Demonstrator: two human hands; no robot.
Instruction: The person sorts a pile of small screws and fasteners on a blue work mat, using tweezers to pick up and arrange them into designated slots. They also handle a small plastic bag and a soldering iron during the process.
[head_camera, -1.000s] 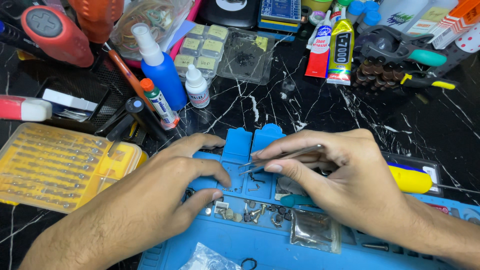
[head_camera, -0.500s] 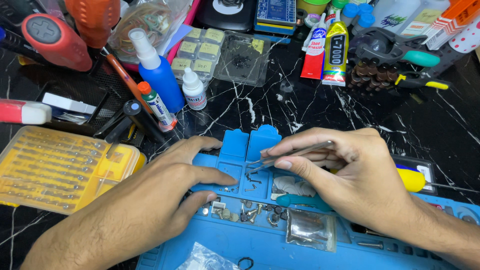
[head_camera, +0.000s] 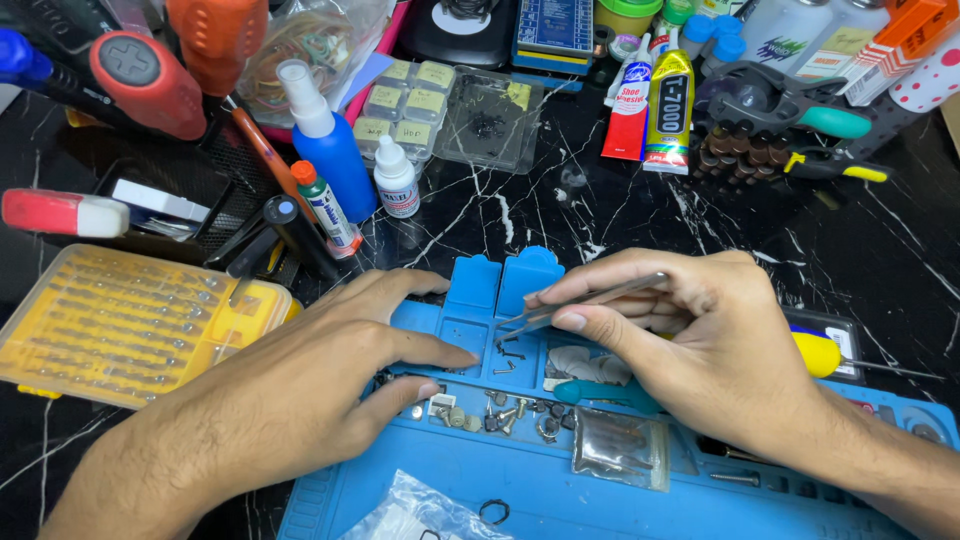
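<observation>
A: Where was the right hand (head_camera: 720, 350), and what did it carry?

B: It lay over the right half of the blue work mat (head_camera: 530, 490). Its fingers (head_camera: 575, 322) were pinched together on metal tweezers (head_camera: 590, 303), whose tips pointed left and down into a small compartment of the mat, just beside a few tiny screws (head_camera: 508, 356).

A: And the left hand (head_camera: 310, 385)?

B: It rested palm down on the mat's left edge. Its fingers (head_camera: 440, 355) were spread apart and held nothing; the index fingertip lay close to the tweezer tips, and the one below it lay near a row of small metal parts (head_camera: 500, 415).

A: What else lay on the mat?

B: A clear plastic bag (head_camera: 620, 450) sat below the right hand, and a teal-handled tool (head_camera: 600, 393) was partly hidden under it.

A: What surrounded the mat on the black marbled surface (head_camera: 880, 260)?

B: A yellow bit case (head_camera: 120, 325) lay to the left, a blue spray bottle (head_camera: 335, 150) and a small white dropper bottle (head_camera: 397, 180) stood behind it, and two glue tubes (head_camera: 650, 105) lay farther back.
</observation>
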